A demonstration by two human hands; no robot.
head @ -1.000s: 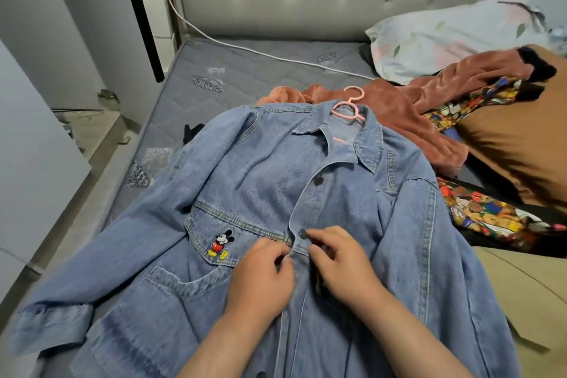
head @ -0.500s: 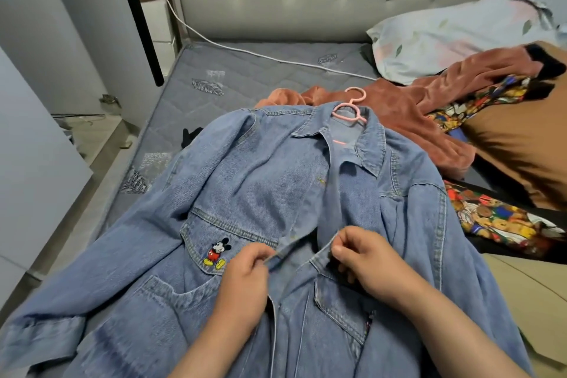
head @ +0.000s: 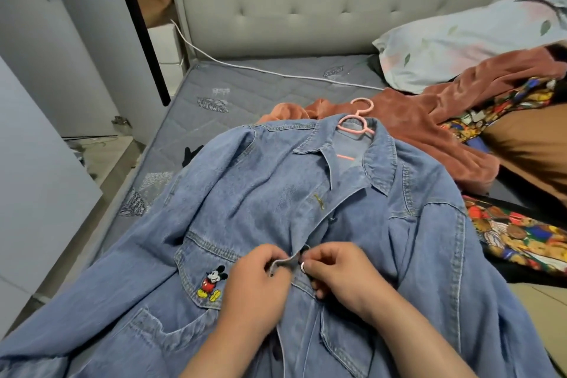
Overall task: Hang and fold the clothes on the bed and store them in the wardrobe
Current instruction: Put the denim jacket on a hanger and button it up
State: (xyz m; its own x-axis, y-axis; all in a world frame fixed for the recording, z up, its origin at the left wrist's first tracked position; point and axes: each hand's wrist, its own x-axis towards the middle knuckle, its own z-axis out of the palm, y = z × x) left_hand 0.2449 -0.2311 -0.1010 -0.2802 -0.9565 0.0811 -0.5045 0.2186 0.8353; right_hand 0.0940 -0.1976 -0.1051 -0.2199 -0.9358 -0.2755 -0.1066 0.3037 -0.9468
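On the grey mattress [head: 245,92] below a tufted headboard [head: 306,9], left hand [head: 254,284] and right hand [head: 342,275] grips pinched the denim jacket [head: 260,193].

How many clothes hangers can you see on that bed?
1. A pink hanger sits inside the collar of the denim jacket, its hook over the rust-coloured garment. Others may be hidden under the clothes.

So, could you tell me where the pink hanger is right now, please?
In the head view, the pink hanger sits right of centre inside the collar of the denim jacket, its hook resting on the rust-brown garment behind it.
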